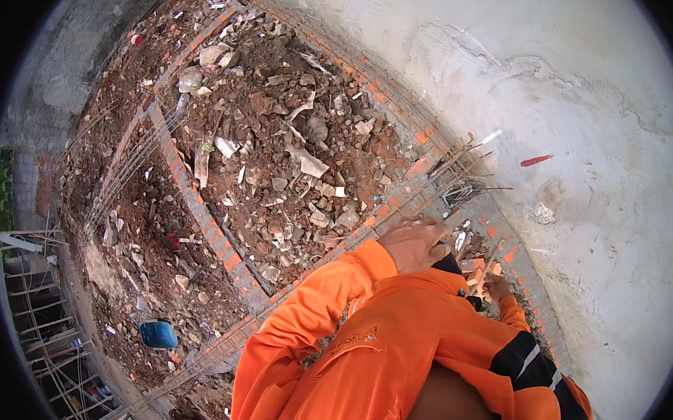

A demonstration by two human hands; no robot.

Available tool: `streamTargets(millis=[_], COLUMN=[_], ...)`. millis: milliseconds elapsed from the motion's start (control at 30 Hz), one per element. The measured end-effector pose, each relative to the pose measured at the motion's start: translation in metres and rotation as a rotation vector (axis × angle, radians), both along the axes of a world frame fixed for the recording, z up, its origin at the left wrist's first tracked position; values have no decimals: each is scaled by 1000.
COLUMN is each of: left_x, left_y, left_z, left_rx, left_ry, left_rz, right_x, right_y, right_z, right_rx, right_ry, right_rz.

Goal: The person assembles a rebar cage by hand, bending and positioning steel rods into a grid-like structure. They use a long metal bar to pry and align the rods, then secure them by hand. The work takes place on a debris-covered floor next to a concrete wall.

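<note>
My left hand (414,244), in an orange sleeve, lies over the top of a low brick-and-mortar footing wall, next to the rebar. Its fingers are somewhat bent and apart, with nothing seen in them. Lower and to the right, my right hand (496,287) is held close to several broken orange brick pieces (473,267). Its fingers are curled in, and what they close on, if anything, is too small to make out. Part of the area between my hands is hidden by my orange jacket (403,320).
A bundle of rebar and wire (460,177) sticks out at the corner by the plastered wall (575,121). Low brick footings (207,217) divide the ground, with rubble and soil (288,152) between them. A blue container (158,334) lies at left.
</note>
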State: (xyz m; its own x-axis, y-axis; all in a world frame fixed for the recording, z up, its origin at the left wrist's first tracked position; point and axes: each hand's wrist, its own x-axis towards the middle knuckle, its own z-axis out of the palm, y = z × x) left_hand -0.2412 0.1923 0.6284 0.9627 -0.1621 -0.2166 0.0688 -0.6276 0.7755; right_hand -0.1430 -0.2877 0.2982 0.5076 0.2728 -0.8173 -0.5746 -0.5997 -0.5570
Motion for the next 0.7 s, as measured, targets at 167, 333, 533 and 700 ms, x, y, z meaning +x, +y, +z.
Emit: streamTargets(millis=[167,333,533,700], left_x=[111,152,203,221], left_y=[-107,-140,-160,-180], left_z=[167,180,163,161], left_rx=[26,-55,-58,-80], left_ry=[-517,-615,-610,-644], left_rz=[-576,-610,-649,-701], right_x=[5,33,48,59], right_y=[36,48,45,20], right_z=[38,52,35,29], right_rx=[-152,-164,-146,-167], right_ry=[-15,-5,19,35], right_rz=[107,175,174,97])
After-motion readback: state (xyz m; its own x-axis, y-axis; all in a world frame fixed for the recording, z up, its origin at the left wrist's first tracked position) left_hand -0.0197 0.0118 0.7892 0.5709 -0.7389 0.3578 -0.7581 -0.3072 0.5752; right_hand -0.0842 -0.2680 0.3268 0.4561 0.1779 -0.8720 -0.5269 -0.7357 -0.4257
